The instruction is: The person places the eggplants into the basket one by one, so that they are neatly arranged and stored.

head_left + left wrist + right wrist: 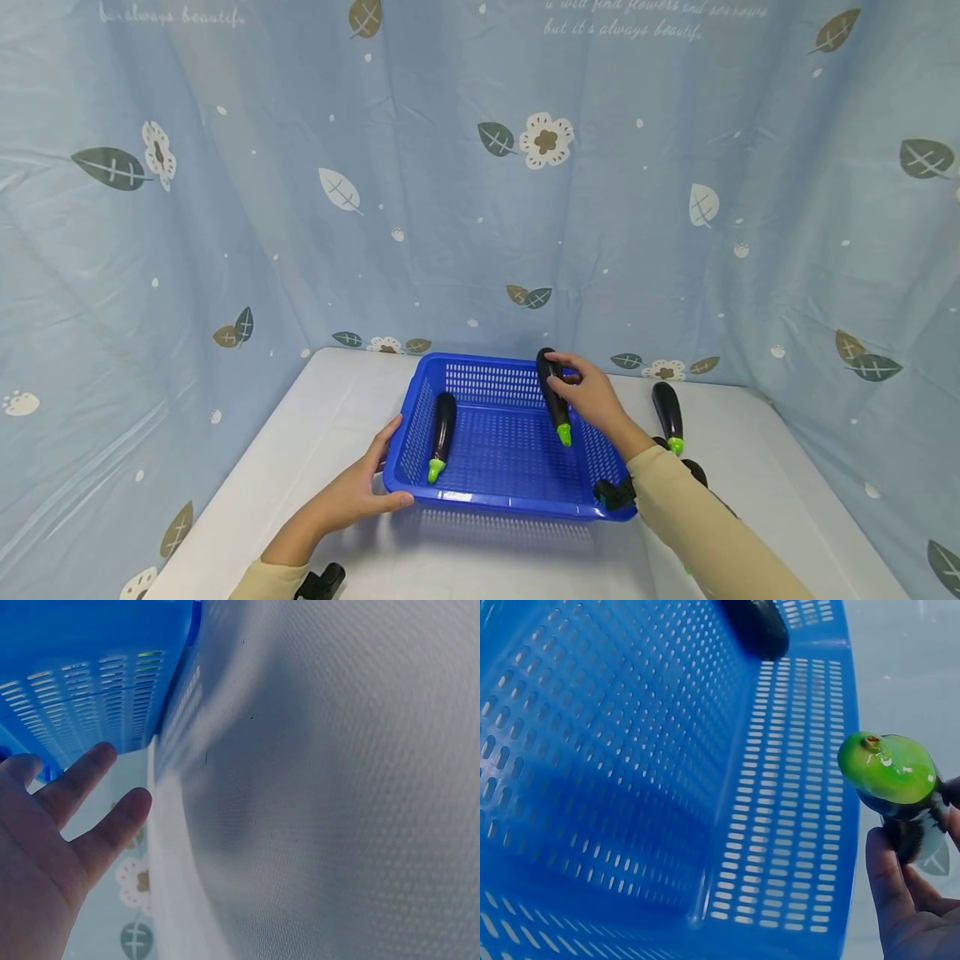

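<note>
A person's right hand (pixel 592 396) pinches a glossy dark-purple eggplant with a bright green cap (pixel 552 387) above the right part of a blue rectangular perforated plastic basket (pixel 510 458); the left hand (pixel 356 490), fingers extended and spread, steadies the basket's near left corner; a second eggplant (pixel 446 425) lies inside along the left wall; a third eggplant (pixel 666 407) rests on the white-covered table (pixel 757 483).

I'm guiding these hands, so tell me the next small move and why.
Probably lower the held eggplant into the blue basket: the right hand holds it up at the basket's right side, another eggplant already lies inside at left, and the left hand is at the basket's left end.
</note>
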The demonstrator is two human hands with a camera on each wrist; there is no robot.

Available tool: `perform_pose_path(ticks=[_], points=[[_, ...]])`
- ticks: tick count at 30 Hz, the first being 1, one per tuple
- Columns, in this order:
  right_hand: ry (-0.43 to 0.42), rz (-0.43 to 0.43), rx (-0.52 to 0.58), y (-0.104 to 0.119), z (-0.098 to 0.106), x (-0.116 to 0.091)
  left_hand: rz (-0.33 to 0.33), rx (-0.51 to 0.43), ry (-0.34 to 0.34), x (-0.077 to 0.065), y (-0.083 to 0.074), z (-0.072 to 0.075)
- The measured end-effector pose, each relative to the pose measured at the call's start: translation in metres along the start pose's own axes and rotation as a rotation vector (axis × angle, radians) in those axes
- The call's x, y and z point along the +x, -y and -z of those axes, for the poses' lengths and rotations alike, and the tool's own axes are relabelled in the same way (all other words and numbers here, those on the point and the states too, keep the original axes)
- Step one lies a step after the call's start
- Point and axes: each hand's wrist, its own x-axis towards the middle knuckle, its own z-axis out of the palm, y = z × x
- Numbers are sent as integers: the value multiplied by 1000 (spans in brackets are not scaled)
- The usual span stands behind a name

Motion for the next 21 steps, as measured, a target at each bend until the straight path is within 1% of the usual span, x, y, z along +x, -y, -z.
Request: perform_pose_path(ticks=[4, 11, 21], points=[[7, -7, 19, 2, -2, 2, -3, -3, -1, 0, -1, 0], [35, -15, 49, -2, -11, 6, -3, 0, -3, 0, -1, 0], [35, -11, 84, 2, -19, 9, 15, 4, -8, -1, -1, -2]])
